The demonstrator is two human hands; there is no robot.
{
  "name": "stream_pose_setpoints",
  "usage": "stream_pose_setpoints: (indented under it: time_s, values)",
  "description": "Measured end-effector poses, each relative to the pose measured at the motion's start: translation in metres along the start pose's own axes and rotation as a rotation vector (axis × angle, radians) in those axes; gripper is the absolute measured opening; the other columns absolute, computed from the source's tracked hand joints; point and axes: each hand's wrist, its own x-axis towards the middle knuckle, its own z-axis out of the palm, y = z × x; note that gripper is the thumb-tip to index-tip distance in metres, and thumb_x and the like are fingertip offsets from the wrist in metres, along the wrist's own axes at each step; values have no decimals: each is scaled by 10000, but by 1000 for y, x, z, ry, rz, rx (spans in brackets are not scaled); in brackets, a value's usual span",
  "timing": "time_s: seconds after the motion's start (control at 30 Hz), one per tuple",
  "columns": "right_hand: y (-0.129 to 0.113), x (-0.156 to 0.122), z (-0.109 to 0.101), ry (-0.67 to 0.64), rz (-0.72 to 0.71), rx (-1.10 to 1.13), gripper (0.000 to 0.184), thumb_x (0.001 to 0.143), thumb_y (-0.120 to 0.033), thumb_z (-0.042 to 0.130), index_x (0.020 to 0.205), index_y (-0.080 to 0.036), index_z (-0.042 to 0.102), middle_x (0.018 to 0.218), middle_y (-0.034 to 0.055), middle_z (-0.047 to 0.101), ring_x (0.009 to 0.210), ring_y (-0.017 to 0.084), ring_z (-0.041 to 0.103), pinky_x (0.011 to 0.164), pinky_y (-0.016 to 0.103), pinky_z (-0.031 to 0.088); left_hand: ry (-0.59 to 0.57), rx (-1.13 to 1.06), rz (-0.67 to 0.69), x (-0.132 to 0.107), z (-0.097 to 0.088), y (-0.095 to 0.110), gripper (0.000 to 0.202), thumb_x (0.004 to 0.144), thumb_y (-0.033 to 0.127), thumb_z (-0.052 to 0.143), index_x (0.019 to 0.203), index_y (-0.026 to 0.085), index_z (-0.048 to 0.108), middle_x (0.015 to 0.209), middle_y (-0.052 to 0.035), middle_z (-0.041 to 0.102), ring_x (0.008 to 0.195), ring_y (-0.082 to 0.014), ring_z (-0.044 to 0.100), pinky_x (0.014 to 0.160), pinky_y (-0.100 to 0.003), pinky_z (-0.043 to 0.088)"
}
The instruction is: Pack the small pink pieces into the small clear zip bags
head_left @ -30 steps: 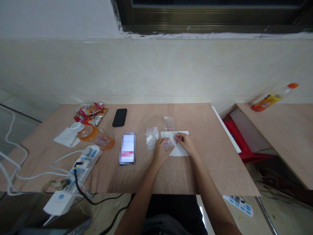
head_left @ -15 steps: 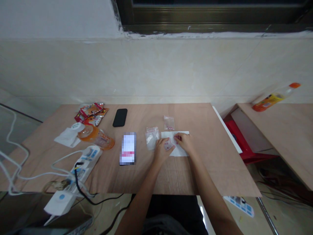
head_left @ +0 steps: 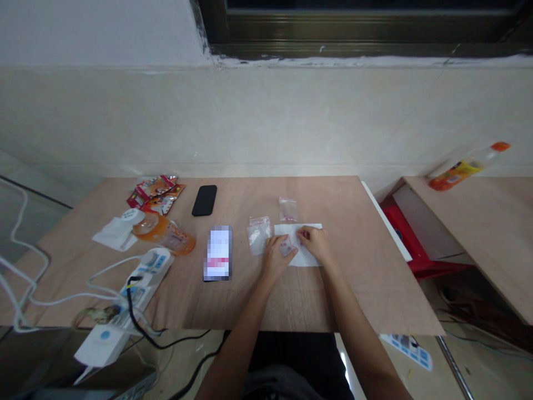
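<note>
Paper (head_left: 307, 258): 1 sheet. Hands (head_left: 314, 242): 2, both on paper; pink bits under them too tiny to count tbh. Baggies (head_left: 259, 236): 2 near paper, 1 left, 1 behind. Phones (head_left: 204, 200): 2, left of paper. Bottles (head_left: 456, 173): 2, 1 well left, 1 far right. Snack packs (head_left: 153, 190): at least 2, far left.

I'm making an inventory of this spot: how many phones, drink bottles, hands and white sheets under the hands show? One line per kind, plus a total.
Phones: 2 (dark phone, lit phone)
Drink bottles: 2 (left-side bottle, right-side bottle)
Hands: 2 (left hand, right hand)
White sheet: 1
Total: 7
</note>
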Motion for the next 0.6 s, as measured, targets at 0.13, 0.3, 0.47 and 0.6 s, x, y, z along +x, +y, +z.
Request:
stream_pose_setpoints:
  time_s: [0.13, 0.3, 0.47, 0.6]
  values:
    - [1, -5, -1, 31, -14, 130, 177, 843, -289, 557, 798, -182, 690, 581, -4, 630, 549, 137, 549, 608, 249, 374, 6, 6, 7, 0, -1, 1, 429, 716, 272, 772, 1119, 225, 630, 1056, -60, 647, 1036, -231, 566, 921, -416, 483]
    - [3, -17, 5, 39, -22, 269, 201, 835, -336, 561, 802, -183, 688, 596, 1, 609, 551, 146, 533, 571, 251, 379, 1, -4, -3, 1, -2, 3, 431, 712, 259, 773, 1119, 228, 633, 1054, -58, 646, 1044, -235, 568, 911, -416, 492]
    - [-2, -26, 12, -11, -41, 308, 231, 848, -346, 549, 850, -181, 711, 631, 18, 626, 568, 157, 544, 563, 256, 386, 2, 4, -9, 1, -2, 5, 412, 714, 227, 765, 1106, 222, 638, 1041, -58, 644, 1034, -233, 569, 902, -411, 498]
    - [-4, -26, 11, 2, -57, 305, 226, 849, -325, 547, 882, -176, 715, 639, 18, 635, 565, 152, 544, 574, 253, 385, 5, 2, -4, 1, -2, 5, 419, 714, 220, 763, 1113, 208, 635, 1043, -62, 643, 1025, -231, 568, 905, -408, 491]
